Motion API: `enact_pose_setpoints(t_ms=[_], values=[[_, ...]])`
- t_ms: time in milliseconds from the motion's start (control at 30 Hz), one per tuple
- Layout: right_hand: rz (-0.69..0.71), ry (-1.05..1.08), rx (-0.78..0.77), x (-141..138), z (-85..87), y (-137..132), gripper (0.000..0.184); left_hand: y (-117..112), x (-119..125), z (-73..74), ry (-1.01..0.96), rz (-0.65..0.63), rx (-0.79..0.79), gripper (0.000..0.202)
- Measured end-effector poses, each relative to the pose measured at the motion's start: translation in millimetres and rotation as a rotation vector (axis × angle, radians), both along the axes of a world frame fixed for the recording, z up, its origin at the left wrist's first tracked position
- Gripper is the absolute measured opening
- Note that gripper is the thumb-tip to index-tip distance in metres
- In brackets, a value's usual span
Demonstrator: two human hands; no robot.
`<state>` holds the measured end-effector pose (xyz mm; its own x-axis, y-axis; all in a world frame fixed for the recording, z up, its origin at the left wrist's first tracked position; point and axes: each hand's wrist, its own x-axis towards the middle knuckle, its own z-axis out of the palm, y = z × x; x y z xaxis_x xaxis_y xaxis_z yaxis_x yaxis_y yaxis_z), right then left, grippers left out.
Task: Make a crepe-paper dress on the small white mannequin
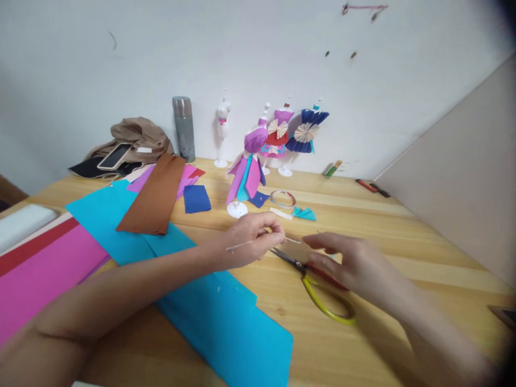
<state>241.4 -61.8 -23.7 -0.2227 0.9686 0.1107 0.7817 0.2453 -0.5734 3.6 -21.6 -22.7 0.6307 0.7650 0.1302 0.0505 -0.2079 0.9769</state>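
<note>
My left hand [252, 242] is closed in a pinch on a thin pale string [292, 240]. One end sticks out past the fingertips toward the right; a thin pale length also lies across the back of the hand. Just to the right, my right hand [350, 260] is slightly blurred, its thumb and fingers apart and nothing visible between them. Under it on the table lie scissors [328, 309] with a yellow handle, blades pointing left. Something red beside them is partly covered by the right hand. A small form in a purple and turquoise paper dress [252, 161] stands behind my left hand.
Turquoise sheets [226, 322] run under my left forearm, with brown paper [155, 199] and pink sheets [52, 258] beside them. Farther back stand a flask [184, 129], a bare white form [223, 123] and two dressed ones. A tape roll [282, 199] and turquoise scrap [304, 214] lie mid-table.
</note>
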Motion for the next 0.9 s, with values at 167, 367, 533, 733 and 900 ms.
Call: enact_pose_setpoints(t_ms=[167,367,533,733,900], values=[[-0.011,0.404,0.245,-27.2,13.2,-0.6,0.016,2.3,-0.4,7.3,-0.149,0.007,-0.042,0.018],[0.079,0.361,0.335,-47.0,23.9,3.2,0.017,2.9,-3.7,17.9,-0.123,0.047,-0.031,0.015],[0.133,0.280,0.338,-52.8,25.7,5.6,0.019,5.5,-3.4,14.0,-0.092,0.095,-0.022,0.012],[0.066,-0.161,0.090,-35.6,13.7,8.3,0.011,5.7,-3.3,19.7,-0.025,0.160,-0.072,0.010],[0.046,-0.574,-0.086,-12.9,-12.0,-7.6,0.019,4.9,-1.0,13.8,-0.015,0.099,-0.169,0.016]])
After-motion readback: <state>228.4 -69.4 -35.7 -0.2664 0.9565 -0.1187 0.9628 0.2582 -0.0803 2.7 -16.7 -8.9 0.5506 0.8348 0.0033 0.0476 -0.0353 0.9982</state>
